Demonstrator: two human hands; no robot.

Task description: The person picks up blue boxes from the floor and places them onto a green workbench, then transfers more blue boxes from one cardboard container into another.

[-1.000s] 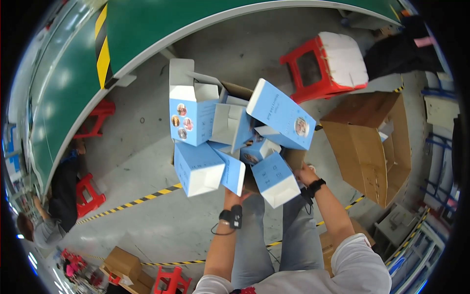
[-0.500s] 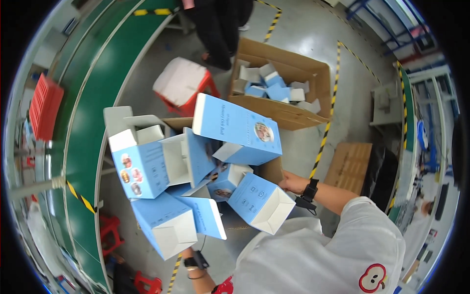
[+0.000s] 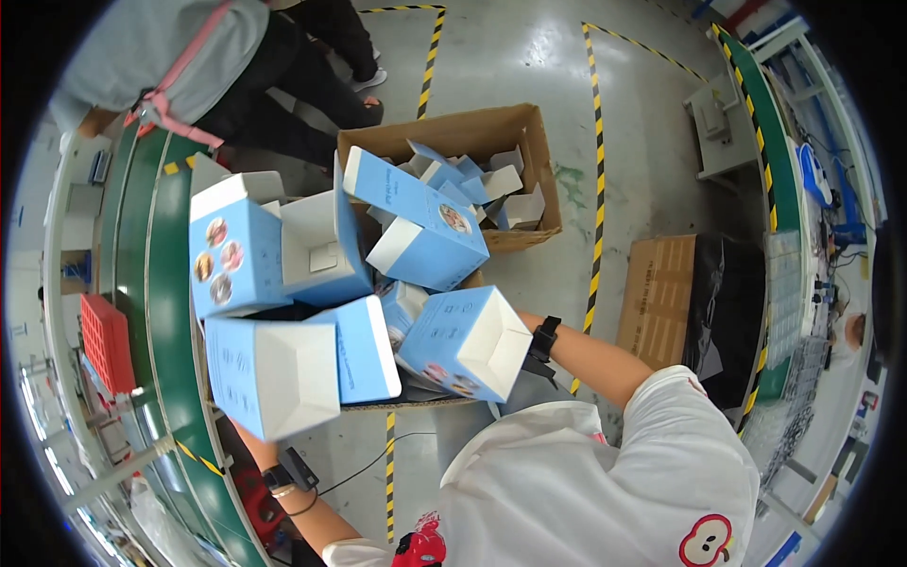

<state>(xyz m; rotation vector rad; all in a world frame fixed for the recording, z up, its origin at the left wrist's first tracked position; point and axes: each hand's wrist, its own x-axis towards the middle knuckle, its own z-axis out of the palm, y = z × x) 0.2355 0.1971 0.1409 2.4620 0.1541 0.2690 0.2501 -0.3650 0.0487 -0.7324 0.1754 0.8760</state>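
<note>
Between my arms is a brown cardboard carton (image 3: 430, 404), heaped with several open light-blue folding boxes (image 3: 248, 257) with white insides. My left hand (image 3: 253, 444) is at the carton's near left, mostly covered by a tilted blue box (image 3: 269, 373). At its right side is my right hand (image 3: 529, 321), partly behind another blue box (image 3: 463, 340). Both hands appear to hold the carton, though their fingers are hidden. A blue box (image 3: 416, 217) with a raised flap lies on top at the far side.
Just beyond stands a second carton (image 3: 524, 142) of blue boxes on the floor. A person in dark trousers (image 3: 274, 104) stands at the far left by the green conveyor (image 3: 175, 331). A red crate (image 3: 107, 342) is left of it. A brown carton (image 3: 658, 298) lies to the right.
My view has turned, and the held carton now sits closer to the floor carton, covering part of it. The red stool has gone from sight. More of the other person shows at upper left.
</note>
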